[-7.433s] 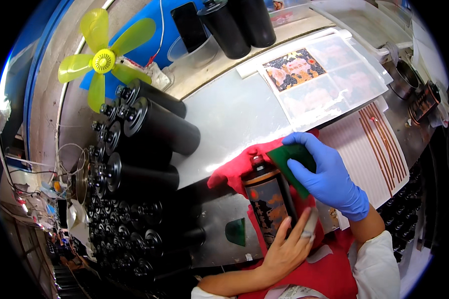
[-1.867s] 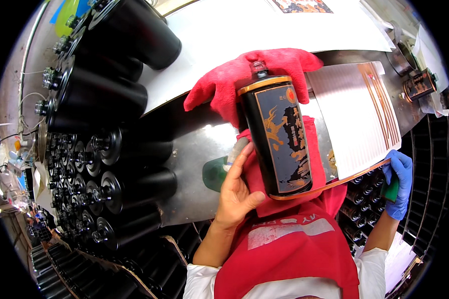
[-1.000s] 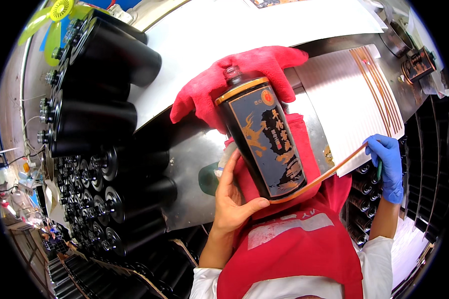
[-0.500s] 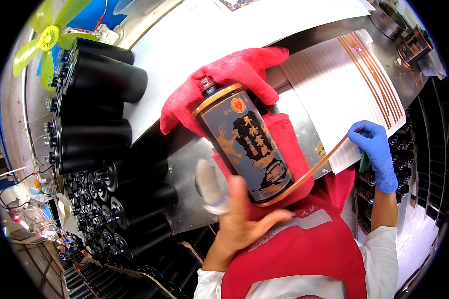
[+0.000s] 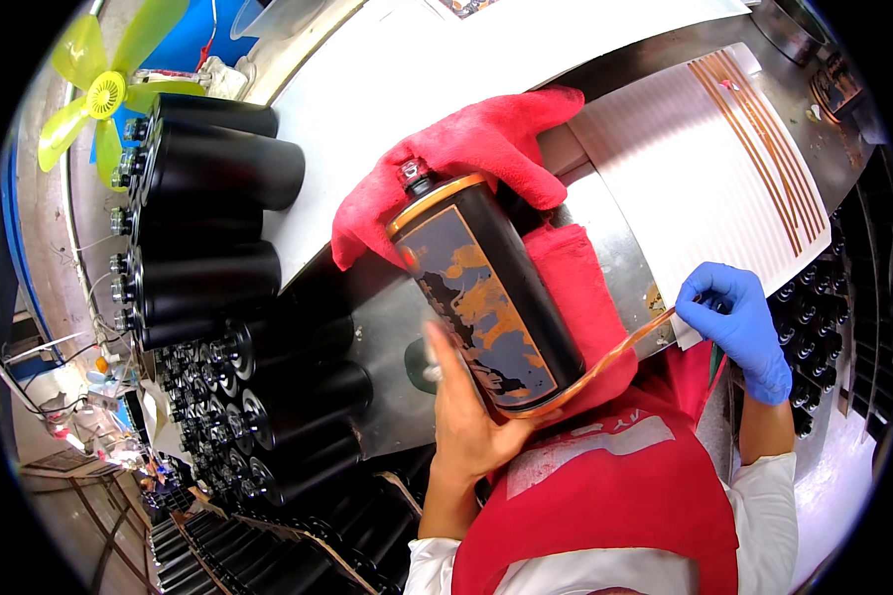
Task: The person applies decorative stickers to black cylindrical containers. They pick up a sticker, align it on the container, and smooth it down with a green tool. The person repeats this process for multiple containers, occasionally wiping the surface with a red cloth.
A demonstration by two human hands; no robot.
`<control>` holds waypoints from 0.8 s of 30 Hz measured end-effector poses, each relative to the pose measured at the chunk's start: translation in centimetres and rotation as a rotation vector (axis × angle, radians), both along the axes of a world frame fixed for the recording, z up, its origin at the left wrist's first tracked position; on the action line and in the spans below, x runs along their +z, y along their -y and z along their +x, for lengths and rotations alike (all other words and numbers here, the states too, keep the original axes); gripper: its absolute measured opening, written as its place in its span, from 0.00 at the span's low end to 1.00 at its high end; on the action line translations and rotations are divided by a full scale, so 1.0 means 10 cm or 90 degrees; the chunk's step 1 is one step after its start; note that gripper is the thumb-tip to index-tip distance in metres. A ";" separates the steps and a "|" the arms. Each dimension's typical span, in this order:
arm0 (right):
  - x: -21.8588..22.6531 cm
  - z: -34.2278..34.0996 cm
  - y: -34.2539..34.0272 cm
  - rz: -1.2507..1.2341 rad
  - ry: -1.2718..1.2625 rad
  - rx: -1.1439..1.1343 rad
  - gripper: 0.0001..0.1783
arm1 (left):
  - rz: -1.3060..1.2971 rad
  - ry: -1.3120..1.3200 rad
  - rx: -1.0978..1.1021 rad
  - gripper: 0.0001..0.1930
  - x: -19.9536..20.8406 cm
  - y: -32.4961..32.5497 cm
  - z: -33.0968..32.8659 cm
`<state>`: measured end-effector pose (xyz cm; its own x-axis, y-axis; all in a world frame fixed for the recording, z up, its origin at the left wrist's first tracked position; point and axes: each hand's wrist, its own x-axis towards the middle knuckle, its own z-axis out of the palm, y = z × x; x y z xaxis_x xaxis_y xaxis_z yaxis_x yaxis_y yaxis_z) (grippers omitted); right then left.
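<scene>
A black bottle with a clear stopper, gold bands and a grey-and-gold label lies tilted on a red cloth, its neck toward the far left. My bare left hand grips its base end, the thumb along the bottom and the fingers against the left side; the fingertips are partly blurred and hidden. In a blue glove, my right hand pinches one end of a thin gold strip. The strip runs from those fingers to the bottle's lower rim, where its other end meets the base.
More gold strips lie on a white lined sheet at the right. Several black bottles lie stacked at the left, beside a yellow-green fan. A round metal container stands at the far right of the metal table.
The bottle has rolled so its label faces further left. My left hand has come onto its base, and my right hand has moved nearer the bottle with the strip.
</scene>
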<state>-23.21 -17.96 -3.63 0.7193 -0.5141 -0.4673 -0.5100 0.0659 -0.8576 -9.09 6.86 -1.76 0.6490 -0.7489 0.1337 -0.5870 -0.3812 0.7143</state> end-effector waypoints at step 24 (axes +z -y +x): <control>0.10 0.28 -0.50 0.137 0.210 0.200 0.02 | -0.104 0.223 0.079 0.40 -0.50 -0.29 -0.03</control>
<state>-20.40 -12.97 -2.58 0.9512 -0.1658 -0.2601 -0.2371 0.1461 -0.9604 -9.42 9.72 -6.80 0.6277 -0.6177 0.4737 -0.7619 -0.3626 0.5367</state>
